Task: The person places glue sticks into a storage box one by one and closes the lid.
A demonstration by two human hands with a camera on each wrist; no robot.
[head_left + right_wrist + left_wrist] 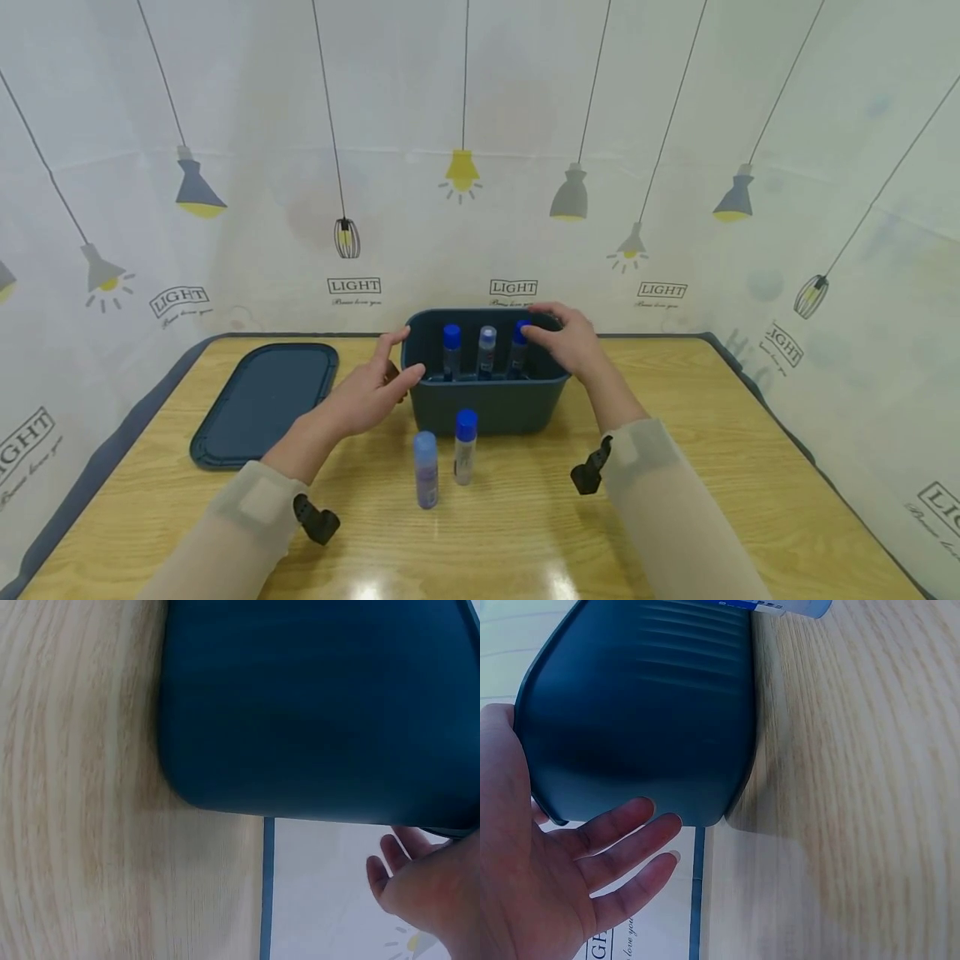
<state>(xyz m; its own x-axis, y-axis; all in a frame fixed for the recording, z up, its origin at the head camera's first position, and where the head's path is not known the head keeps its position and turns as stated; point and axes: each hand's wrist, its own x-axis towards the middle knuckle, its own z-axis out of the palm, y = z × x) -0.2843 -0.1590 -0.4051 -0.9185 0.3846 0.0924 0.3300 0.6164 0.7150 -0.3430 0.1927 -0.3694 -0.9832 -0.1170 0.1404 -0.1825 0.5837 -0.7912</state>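
L hand (371, 396) at near L end of the bin (487, 410): thumb + index touch the rim, other fingers (630, 850) loose & spread outside the end wall, no tight grip on anything. R hand (572, 340) at opp. end, index over back rim, thumb inside just by a cap; can't tell if it pinches that cap or only rests nearby.

Bin sits on the bench (750, 467), btwn both hands. Inside, 3 bottles upright in a row: blue-capped one (451, 337) nearest L hand, pale-capped one (487, 354) mid, second blue-capped one (516, 360) right under R thumb. 2 more stand on the bench, nearer the wearer than L hand & off to its right: light-blue-capped one (426, 469), and just beside it a dark-blue-capped one (464, 447). Lid (270, 404) lies flat, out to the left of L hand.

Handling, my guess: bottles small, light, firm, bit slippery, prob. easy to tip; take by the body below the cap, as a cap might pull off. Bin looks stiff smooth plastic, prob. light; best hold = rim at both ends, kept level, since the upright bottles could topple.
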